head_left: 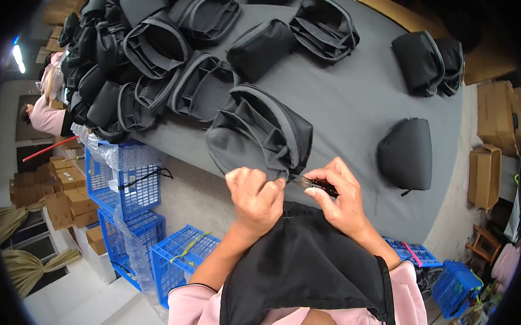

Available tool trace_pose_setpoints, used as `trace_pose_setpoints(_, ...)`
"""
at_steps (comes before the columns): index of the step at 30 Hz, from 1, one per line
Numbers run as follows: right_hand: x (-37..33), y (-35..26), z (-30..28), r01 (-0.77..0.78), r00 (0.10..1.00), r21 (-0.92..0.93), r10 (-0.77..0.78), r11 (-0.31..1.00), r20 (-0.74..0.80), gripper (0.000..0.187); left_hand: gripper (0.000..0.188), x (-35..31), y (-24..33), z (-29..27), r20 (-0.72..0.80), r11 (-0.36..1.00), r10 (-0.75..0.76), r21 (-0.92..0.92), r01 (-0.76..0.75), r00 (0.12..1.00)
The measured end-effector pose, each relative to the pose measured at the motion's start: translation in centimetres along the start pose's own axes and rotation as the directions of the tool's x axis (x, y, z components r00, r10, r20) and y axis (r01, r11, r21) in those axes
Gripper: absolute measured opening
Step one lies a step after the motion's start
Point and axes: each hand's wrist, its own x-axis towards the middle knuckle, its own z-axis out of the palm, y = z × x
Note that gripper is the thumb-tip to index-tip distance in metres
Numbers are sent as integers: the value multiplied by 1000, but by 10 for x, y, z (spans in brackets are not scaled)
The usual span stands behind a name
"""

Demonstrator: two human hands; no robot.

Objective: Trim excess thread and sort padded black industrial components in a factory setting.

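Observation:
A black fabric bag (256, 133) lies open at the near edge of the grey table (356, 103). My left hand (256, 194) pinches the bag's lower corner between thumb and fingers. My right hand (337, 195) holds a small dark cutting tool (313, 183) with its tip against that same corner. Black cloth (308, 269) is draped over my chest and lower arms, just below both hands.
Several more black bags are heaped at the table's far left (143, 47), and others lie singly, one closed at the right (406, 154). Blue plastic crates (129, 180) stand on the floor to the left. Cardboard boxes (494, 143) sit at the right. Another person (44, 115) works at far left.

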Motion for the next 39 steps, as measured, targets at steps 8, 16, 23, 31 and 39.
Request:
trace_pose_setpoints(8,-6,17,9,-152,987,226,162,962,-23,21,13,-2,-1,-1,263,954,-251,-94,284,931)
trace_pose_setpoints(16,-8,24,30,-197,980,322,190,926,55,16,16,-11,0,-9,336,949,-270,-65,309,902)
trace_pose_setpoints(23,-12,14,28,-106,993,263,117,959,-26,15,17,-15,-2,-5,183,961,-213,-137,239,960)
trace_pose_setpoints(31,-15,31,35,-182,983,324,183,928,27,13,16,-19,-5,-4,208,961,-208,-140,239,956)
trace_pose_setpoints(39,-20,33,36,-268,963,369,256,890,81,9,14,-15,-6,-7,261,961,-213,-120,251,942)
